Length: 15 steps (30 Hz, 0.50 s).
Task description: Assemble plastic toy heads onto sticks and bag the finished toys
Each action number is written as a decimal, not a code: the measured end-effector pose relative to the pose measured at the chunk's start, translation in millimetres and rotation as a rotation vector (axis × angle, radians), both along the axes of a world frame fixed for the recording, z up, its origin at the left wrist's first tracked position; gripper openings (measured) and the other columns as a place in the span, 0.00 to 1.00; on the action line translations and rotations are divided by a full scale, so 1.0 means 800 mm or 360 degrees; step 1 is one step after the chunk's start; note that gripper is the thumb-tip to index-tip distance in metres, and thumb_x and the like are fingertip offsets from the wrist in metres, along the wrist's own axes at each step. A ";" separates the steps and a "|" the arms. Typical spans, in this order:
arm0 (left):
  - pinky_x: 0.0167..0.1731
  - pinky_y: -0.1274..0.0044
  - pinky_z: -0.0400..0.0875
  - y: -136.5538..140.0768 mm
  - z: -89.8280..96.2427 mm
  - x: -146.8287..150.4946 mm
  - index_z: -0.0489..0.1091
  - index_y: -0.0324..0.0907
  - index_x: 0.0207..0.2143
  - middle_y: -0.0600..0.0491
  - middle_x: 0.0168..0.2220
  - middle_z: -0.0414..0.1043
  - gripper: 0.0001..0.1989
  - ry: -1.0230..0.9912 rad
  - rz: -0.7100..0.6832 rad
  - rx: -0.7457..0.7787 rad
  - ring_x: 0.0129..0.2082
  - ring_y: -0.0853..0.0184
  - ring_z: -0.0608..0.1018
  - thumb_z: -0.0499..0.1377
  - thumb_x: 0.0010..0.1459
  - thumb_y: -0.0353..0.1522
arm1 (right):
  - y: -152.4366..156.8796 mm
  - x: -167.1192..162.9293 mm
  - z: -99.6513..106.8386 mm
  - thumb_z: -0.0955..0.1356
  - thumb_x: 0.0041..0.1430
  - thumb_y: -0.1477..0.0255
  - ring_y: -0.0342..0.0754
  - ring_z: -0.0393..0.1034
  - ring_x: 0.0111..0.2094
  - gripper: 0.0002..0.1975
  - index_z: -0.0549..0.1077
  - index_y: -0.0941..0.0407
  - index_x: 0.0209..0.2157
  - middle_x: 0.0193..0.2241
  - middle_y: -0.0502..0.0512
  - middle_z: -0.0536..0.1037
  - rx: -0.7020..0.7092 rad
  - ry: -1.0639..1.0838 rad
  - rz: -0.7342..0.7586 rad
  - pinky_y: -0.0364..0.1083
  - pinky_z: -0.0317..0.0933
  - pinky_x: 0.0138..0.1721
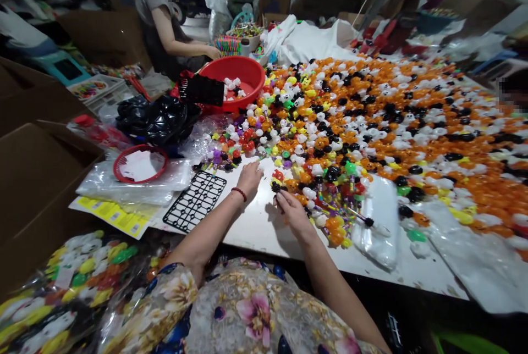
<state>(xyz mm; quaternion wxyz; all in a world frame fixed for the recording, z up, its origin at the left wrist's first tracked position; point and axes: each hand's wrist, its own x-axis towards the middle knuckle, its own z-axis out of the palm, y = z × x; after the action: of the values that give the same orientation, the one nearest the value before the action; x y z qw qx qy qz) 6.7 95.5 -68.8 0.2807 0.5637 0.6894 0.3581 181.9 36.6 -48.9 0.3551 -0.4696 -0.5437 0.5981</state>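
My left hand, a dark red bead bracelet at its wrist, reaches over the white tabletop to the near edge of the pile. Its fingers are stretched forward, and I see nothing held in them. Just to its right, my right hand is closed, thumb and fingers pinched on a small black plastic figure. Beside this hand lie small figures on striped sticks. Beyond both hands spreads a big pile of orange, white, black, yellow and green plastic figures. A black plastic grid lies left of my left forearm.
A red tub with white figures stands at the back left. Nearer are a black bag and a red basket with white cards. A stack of clear bags lies right. A person sits behind the tub.
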 end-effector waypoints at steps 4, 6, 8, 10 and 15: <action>0.40 0.73 0.73 -0.041 0.007 -0.005 0.72 0.42 0.46 0.50 0.37 0.74 0.13 -0.0931 -0.0062 -0.0163 0.37 0.66 0.78 0.60 0.59 0.33 | -0.005 0.019 0.009 0.68 0.55 0.50 0.49 0.72 0.37 0.26 0.78 0.56 0.44 0.37 0.56 0.79 0.0276 -0.0193 -0.0054 0.48 0.67 0.40; 0.37 0.76 0.74 -0.067 0.013 -0.007 0.72 0.42 0.46 0.51 0.37 0.75 0.16 -0.1493 -0.0176 -0.0281 0.33 0.68 0.79 0.65 0.55 0.35 | -0.007 0.026 0.013 0.65 0.59 0.52 0.51 0.72 0.40 0.25 0.78 0.55 0.48 0.39 0.57 0.79 0.0484 -0.0310 -0.0027 0.50 0.67 0.43; 0.36 0.77 0.74 -0.091 0.020 -0.008 0.74 0.42 0.45 0.51 0.37 0.75 0.20 -0.1837 -0.0245 -0.0376 0.32 0.69 0.79 0.70 0.49 0.35 | -0.009 0.031 0.017 0.63 0.63 0.57 0.50 0.72 0.38 0.22 0.77 0.54 0.50 0.36 0.57 0.78 0.0672 -0.0422 0.0017 0.49 0.67 0.42; 0.35 0.78 0.73 -0.110 0.026 -0.008 0.75 0.42 0.44 0.51 0.36 0.76 0.22 -0.1931 -0.0266 -0.0422 0.31 0.70 0.78 0.72 0.45 0.35 | -0.012 0.034 0.021 0.63 0.65 0.61 0.50 0.72 0.38 0.19 0.76 0.53 0.51 0.36 0.56 0.78 0.0844 -0.0521 0.0057 0.49 0.67 0.42; 0.36 0.78 0.71 -0.133 0.036 -0.003 0.77 0.41 0.44 0.50 0.37 0.77 0.22 -0.1855 -0.0295 -0.0453 0.30 0.72 0.76 0.72 0.46 0.38 | -0.019 0.041 0.030 0.63 0.66 0.67 0.51 0.70 0.39 0.15 0.77 0.52 0.50 0.34 0.57 0.76 0.1147 -0.0703 0.0177 0.50 0.66 0.44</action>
<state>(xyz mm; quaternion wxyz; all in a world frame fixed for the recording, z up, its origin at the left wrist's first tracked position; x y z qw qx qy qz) 4.3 -11.2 -40.3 0.7146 0.2894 0.4114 0.4862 214.4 21.1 -25.2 0.3387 -0.4023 -0.8056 0.2730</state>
